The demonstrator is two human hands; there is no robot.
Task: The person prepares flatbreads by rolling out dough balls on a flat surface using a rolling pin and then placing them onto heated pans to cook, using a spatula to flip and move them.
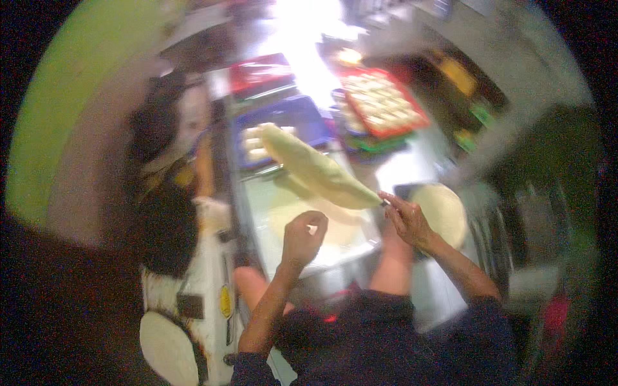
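Observation:
My right hand point(408, 219) grips a thin dark handle or stick, from which a long, pale, soft sheet like dough point(318, 169) stretches up and left, in the air over the white work surface point(260, 193). My left hand point(305, 236) is raised over the near part of that surface; its thumb and fingertips curl together into a ring, with nothing visible in them. Beneath lies a pale round sheet point(289, 217), partly hidden by the lifted one. The picture is blurred, so what exactly the right fingers hold cannot be told.
A blue tray point(304, 116) with several white rolls point(255, 144) is at the back left. Behind right, a red tray point(386, 103) of many pale pieces sits on a green one point(381, 144). Round pale discs lie at right point(439, 217) and lower left point(169, 350). Another person point(169, 207) is at left.

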